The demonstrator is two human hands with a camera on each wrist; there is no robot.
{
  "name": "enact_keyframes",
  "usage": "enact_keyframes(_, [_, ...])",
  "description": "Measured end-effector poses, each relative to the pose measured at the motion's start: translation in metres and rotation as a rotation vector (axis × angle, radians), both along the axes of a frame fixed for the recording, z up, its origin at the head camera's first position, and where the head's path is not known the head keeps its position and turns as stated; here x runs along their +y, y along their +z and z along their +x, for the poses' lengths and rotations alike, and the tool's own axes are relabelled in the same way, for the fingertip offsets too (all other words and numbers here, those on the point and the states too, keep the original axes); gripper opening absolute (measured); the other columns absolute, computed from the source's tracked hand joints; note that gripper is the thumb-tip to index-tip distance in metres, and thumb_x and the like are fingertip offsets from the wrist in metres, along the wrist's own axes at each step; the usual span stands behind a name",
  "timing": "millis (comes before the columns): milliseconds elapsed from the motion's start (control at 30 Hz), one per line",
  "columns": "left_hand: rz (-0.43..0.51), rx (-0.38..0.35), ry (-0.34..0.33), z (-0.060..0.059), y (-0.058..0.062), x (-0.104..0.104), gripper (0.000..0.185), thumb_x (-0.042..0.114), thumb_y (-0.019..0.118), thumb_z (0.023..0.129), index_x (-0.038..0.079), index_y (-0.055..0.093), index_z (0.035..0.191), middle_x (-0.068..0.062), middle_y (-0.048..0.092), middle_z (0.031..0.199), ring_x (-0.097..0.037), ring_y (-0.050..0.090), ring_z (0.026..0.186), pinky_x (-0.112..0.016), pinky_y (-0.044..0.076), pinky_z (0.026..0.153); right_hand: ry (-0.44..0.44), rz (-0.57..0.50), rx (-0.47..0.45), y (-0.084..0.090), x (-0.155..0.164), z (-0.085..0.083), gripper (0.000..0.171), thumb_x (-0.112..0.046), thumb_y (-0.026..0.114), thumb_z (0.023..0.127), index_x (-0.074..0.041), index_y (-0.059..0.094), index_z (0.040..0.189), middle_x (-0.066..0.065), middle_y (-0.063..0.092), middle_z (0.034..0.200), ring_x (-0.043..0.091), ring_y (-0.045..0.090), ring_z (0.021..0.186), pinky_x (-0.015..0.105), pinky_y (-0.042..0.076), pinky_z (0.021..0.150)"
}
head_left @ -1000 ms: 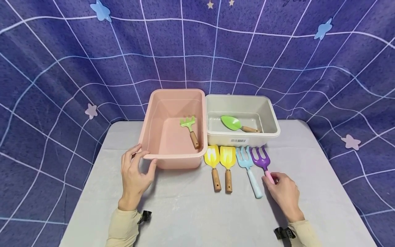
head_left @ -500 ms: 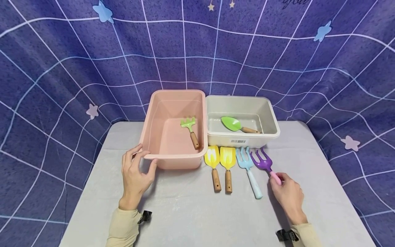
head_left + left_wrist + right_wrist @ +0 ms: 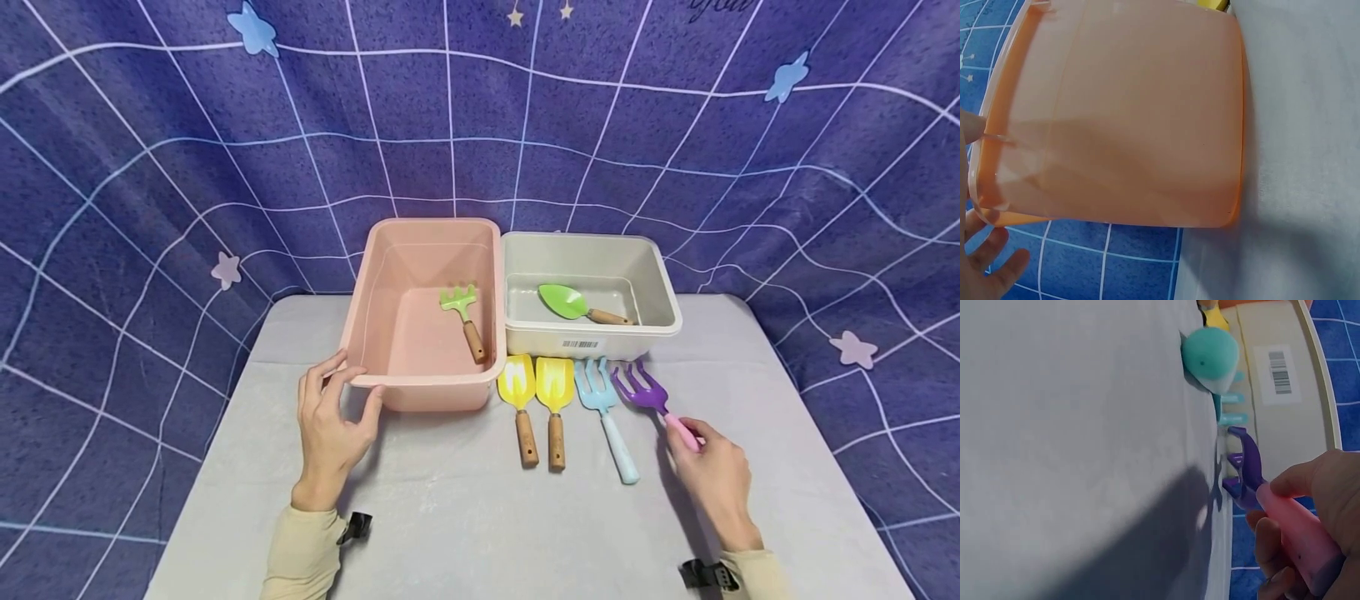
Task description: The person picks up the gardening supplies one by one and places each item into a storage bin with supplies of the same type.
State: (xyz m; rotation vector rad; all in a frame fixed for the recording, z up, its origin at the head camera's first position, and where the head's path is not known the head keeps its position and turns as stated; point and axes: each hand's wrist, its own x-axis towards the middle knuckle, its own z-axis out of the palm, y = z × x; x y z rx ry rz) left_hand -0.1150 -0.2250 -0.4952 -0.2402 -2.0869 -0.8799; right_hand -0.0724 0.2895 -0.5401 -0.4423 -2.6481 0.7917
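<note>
My right hand pinches the pink handle of a purple garden hand fork; in the right wrist view the fork tilts with its tines toward the table. My left hand grips the near left corner of a pink bin, thumb on the front of the rim and fingers at the side. A light blue hand fork lies just left of the purple one. Further left are two yellow shovels with wooden handles, the left shovel close by the bin and the right shovel beside it.
Inside the pink bin lies a small green rake. A light grey bin stands against its right side, with a green trowel in it. Behind the grey table hangs a blue gridded curtain.
The right hand has drawn the purple fork's handle to the right, and its tines have swung away from the blue fork. The left hand stays at the pink bin's corner.
</note>
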Motion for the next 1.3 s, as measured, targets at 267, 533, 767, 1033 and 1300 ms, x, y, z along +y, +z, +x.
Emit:
enact_keyframes(267, [-0.001,0.005,-0.003,0.0,0.001,0.0,0.037,0.03,0.079,0.085,0.001,0.077,0.106,-0.023,0.069,0.134,-0.047,0.06,0.116,-0.044,0.042,0.088,0.01,-0.017,0.024,0.005,0.009,0.004,0.025,-0.029,0.077,0.092,-0.013,0.082,0.11,0.01,0.075,0.072,0.014,0.056,0.056,0.033,0.038,0.052])
enact_keyframes(533, [0.002,0.006,-0.007,-0.001,0.0,0.0,0.036,0.029,0.081,0.085,0.001,0.078,0.107,-0.022,0.07,0.134,-0.046,0.061,0.115,-0.044,0.042,0.088,0.031,-0.033,0.064,0.005,0.013,0.006,0.022,-0.029,0.081,0.089,-0.015,0.083,0.106,0.006,0.072,0.067,0.004,0.051,0.053,0.025,0.036,0.051])
enact_keyframes(767, [0.011,0.012,-0.013,-0.001,0.0,0.0,0.035,0.028,0.081,0.084,0.001,0.078,0.107,-0.022,0.07,0.134,-0.047,0.061,0.115,-0.044,0.042,0.089,0.078,-0.03,0.116,0.005,0.013,0.005,0.02,-0.023,0.084,0.087,-0.013,0.083,0.104,0.006,0.069,0.064,0.003,0.048,0.05,0.023,0.035,0.049])
enact_keyframes(1033, [0.015,0.015,-0.01,-0.001,0.0,0.0,0.036,0.028,0.082,0.084,0.001,0.078,0.107,-0.022,0.07,0.134,-0.047,0.06,0.116,-0.042,0.041,0.092,0.095,-0.037,0.144,0.008,0.012,0.003,0.019,-0.02,0.084,0.086,-0.012,0.083,0.103,0.006,0.07,0.066,0.003,0.048,0.051,0.021,0.034,0.048])
enact_keyframes(1300, [0.015,0.006,0.002,0.0,-0.001,0.0,0.036,0.029,0.082,0.084,0.002,0.078,0.107,-0.021,0.07,0.134,-0.046,0.06,0.116,-0.038,0.042,0.094,0.117,-0.042,0.156,0.01,0.011,0.002,0.019,-0.02,0.085,0.085,-0.013,0.084,0.102,0.003,0.068,0.064,0.003,0.048,0.05,0.021,0.035,0.048])
